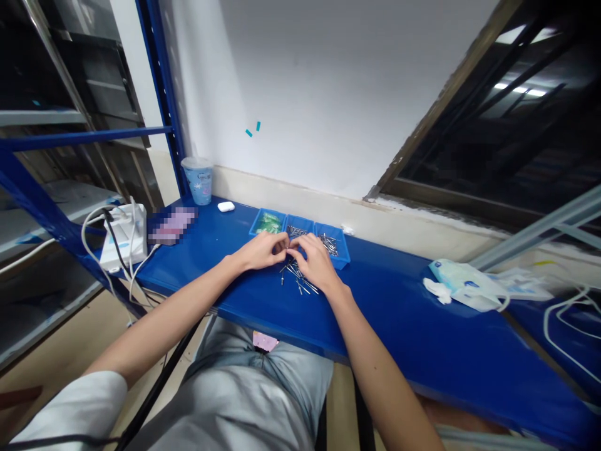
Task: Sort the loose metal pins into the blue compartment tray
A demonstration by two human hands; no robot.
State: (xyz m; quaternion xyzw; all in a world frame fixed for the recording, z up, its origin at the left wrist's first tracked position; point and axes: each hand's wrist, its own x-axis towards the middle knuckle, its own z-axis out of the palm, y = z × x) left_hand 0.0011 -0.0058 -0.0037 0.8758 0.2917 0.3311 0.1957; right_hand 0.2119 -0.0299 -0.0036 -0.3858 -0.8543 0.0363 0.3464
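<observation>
Both hands meet fingertip to fingertip over a blue table, just in front of three small blue bins. My left hand (265, 250) is pinched closed, and whatever it holds is too small to name. Opposite it, my right hand (313, 258) is pinched too, its fingertips hiding what lies between them. Below the right hand lies a loose pile of thin metal pins (300, 279), some with a thicker end. The left bin (256, 224) has green and clear pieces; the middle bin (300, 221) and the right bin (345, 254) hold metal pieces, partly covered by my hands.
On the left of the blue table (389, 300) are a power strip (124, 241) with cables, a blurred pinkish item (174, 225), a blue cup (198, 181) and a white case (226, 206). A wipes pack (467, 285) lies at right. The wall (300, 106) bounds the back.
</observation>
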